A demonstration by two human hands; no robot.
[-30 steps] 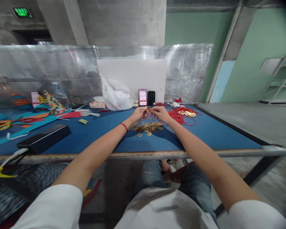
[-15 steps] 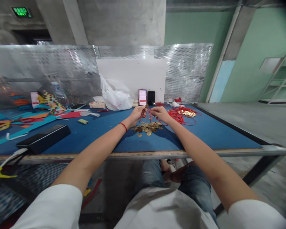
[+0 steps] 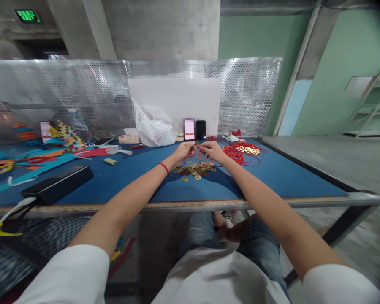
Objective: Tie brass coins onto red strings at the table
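Over a pile of brass coins with holes [image 3: 194, 170], my two hands meet with fingertips close together. My left hand [image 3: 185, 152] is closed in a pinch on a coin [image 3: 196, 143], and red cord hangs below its fingers. Pinched fingers of my right hand [image 3: 210, 151] hold the red cord [image 3: 199, 156] right beside that coin. Whether the cord passes through the coin's hole is too small to tell. A tangle of red cords [image 3: 236, 154] lies to the right, with more shiny coins [image 3: 249, 149] on it.
Behind my hands stand a lit phone [image 3: 189, 128], a black case [image 3: 201, 129] and a white plastic bag [image 3: 156, 126]. A black power strip [image 3: 58, 184] lies on the left, near scissors [image 3: 1, 167] and coloured strips. The blue table [image 3: 291, 177] has a metal front edge.
My hands have stayed over the pile with small finger movements. The coin at the left fingertips has turned and shifted slightly, and the fingertips are a little closer together.
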